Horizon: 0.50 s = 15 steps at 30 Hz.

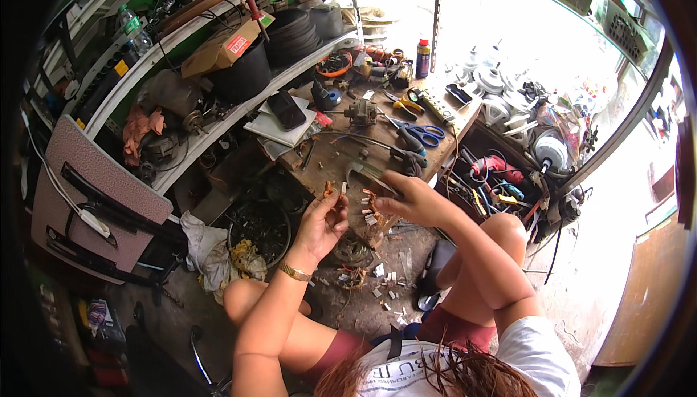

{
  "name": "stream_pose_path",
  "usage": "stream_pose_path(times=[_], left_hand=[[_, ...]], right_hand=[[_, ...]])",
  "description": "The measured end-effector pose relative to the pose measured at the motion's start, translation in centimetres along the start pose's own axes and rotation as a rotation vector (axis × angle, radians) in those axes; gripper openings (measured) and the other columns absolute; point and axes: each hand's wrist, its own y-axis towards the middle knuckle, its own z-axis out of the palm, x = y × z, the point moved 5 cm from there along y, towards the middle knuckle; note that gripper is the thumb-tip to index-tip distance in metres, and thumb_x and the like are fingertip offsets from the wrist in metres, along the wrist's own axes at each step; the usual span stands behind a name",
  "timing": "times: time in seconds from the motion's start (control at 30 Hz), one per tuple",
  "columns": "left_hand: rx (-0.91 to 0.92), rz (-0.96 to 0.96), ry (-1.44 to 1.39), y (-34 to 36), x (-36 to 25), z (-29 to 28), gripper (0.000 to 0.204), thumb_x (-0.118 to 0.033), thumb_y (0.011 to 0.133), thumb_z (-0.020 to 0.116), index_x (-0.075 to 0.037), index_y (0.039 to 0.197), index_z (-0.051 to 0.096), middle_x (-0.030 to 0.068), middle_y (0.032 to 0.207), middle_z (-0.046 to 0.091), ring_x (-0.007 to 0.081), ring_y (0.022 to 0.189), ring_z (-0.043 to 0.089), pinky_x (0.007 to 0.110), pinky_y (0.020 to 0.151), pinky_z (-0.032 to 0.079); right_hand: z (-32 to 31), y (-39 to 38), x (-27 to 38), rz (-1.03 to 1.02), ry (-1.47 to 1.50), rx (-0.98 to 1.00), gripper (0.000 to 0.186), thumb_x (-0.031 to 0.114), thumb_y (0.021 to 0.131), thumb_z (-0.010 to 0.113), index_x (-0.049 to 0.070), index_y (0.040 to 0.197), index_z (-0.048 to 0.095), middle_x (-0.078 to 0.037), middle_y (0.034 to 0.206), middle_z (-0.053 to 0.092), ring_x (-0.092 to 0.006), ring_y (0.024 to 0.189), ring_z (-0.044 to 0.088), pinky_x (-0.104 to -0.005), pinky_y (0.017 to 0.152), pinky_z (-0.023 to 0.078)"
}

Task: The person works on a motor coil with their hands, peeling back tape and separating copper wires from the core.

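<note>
My left hand [323, 224] is closed, its thumb and fingers pinching a small copper-coloured piece [328, 188] above the front of the workbench. A small white block [343, 188] shows beside those fingertips. My right hand [412, 199] is over the bench too, thumb and forefinger apart. Just left of its thumb is a copper-coloured strip with several white ends [370, 207]. A thin silvery tool [372, 175] runs from the bench toward this hand. It looks to lie behind the fingers, and its far end is hidden.
Behind my hands, the wooden bench [327, 156] carries a small motor [361, 112], blue-handled scissors [425, 134], yellow pliers [406, 105] and a phone [287, 111]. A tool drawer [475, 172] stands at right. White pieces [392, 288] litter the floor near a black wheel-like ring [259, 231].
</note>
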Motion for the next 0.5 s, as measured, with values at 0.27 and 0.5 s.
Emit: stream_pose_path(times=[0.27, 0.5], left_hand=[[-0.026, 0.277, 0.254, -0.3, 0.3, 1.1, 0.007, -0.016, 0.091, 0.065, -0.013, 0.091, 0.059, -0.0028, 0.082, 0.063, 0.0059, 0.06, 0.054, 0.019, 0.05, 0.04], [0.005, 0.247, 0.335, -0.6, 0.5, 2.7, 0.012, -0.01, 0.089, 0.065, -0.012, 0.095, 0.055, -0.0057, 0.08, 0.059, 0.0019, 0.067, 0.053, 0.016, 0.051, 0.038]], right_hand=[[3.7, 0.3, 0.7, 0.039, 0.254, -0.271, 0.025, 0.018, 0.087, 0.067, -0.003, 0.098, 0.057, -0.014, 0.081, 0.064, -0.0187, 0.075, 0.058, -0.0334, 0.067, 0.047], [3.4, 0.4, 0.5, -0.144, 0.033, -0.348, 0.021, 0.012, 0.082, 0.062, -0.001, 0.09, 0.047, -0.018, 0.071, 0.054, -0.0317, 0.067, 0.056, -0.0415, 0.059, 0.042]])
